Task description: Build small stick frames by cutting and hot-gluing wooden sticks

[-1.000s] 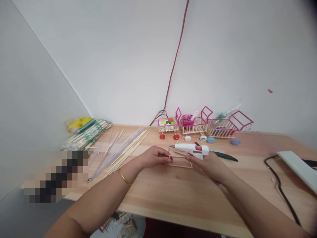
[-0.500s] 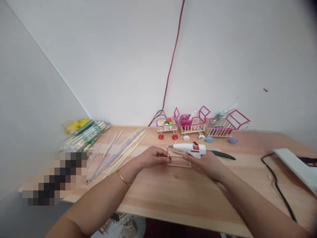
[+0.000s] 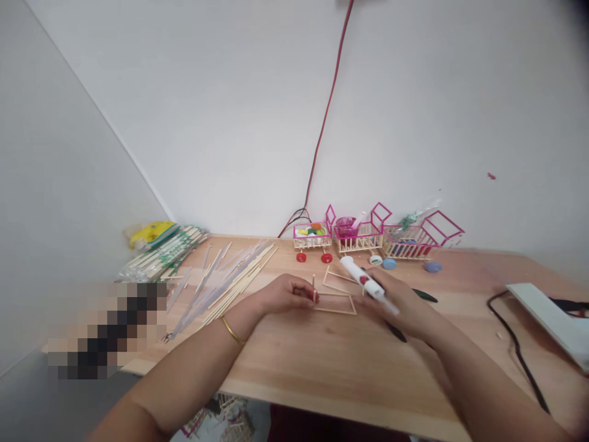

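Observation:
My left hand (image 3: 291,294) pinches a short upright stick (image 3: 314,288) at the left end of a small rectangular stick frame (image 3: 338,312) lying on the table. My right hand (image 3: 391,298) is closed round a white glue gun (image 3: 361,276), whose body slants from upper left to lower right, above and right of the frame. Behind the held frame lies a second stick frame (image 3: 340,280), partly hidden by the glue gun and my right hand.
Loose sticks (image 3: 243,279) and bagged sticks (image 3: 165,255) lie left on the wooden table (image 3: 294,368). Three small stick carts (image 3: 359,236) with bottle-cap wheels stand by the wall. A knife (image 3: 424,296), a black cable (image 3: 518,350) and a white object (image 3: 547,316) are right.
The glue gun in my right hand has swung away from the upright stick and tilted, moving slightly right. My left hand stays at the frame's left end. The view has shifted slightly.

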Demonstrator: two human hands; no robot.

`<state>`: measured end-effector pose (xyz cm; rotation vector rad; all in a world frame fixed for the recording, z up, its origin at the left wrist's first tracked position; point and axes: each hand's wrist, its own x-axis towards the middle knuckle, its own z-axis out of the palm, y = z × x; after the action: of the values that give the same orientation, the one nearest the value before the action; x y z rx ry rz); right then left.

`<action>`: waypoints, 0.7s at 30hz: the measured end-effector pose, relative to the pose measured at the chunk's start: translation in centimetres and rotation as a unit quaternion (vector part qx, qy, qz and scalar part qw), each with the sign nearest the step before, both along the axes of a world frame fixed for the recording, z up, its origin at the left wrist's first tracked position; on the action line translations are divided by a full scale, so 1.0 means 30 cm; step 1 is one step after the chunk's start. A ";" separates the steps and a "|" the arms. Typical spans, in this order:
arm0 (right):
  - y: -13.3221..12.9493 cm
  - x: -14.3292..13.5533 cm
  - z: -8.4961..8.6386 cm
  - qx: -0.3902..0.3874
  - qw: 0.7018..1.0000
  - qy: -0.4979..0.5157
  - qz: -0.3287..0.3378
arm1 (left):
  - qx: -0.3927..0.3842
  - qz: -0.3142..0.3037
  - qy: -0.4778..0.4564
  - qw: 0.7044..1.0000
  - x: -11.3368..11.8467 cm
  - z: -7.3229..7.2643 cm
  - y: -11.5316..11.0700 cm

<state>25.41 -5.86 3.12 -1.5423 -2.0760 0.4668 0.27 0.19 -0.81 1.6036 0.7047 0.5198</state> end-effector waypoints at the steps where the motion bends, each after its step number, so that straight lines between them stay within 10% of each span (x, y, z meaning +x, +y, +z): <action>1: -0.019 0.006 0.017 -0.024 0.999 -0.008 0.032 | 0.000 0.005 0.000 1.000 -0.004 -0.002 0.003; 6: -0.122 -0.008 0.060 -0.148 0.971 -0.056 0.178 | 0.026 0.058 0.013 0.998 -0.023 -0.008 0.024; 15: -0.104 -0.067 0.052 -0.152 0.937 -0.048 0.312 | 0.075 0.090 0.032 0.993 -0.031 -0.014 0.040; 21: 0.046 -0.041 0.045 -0.035 0.988 -0.083 0.129 | 0.065 0.072 0.016 0.995 -0.014 -0.026 0.031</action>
<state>24.19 -4.48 4.49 -1.3983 -2.4271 0.5245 -0.16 1.11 -1.60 1.6928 0.8302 0.6579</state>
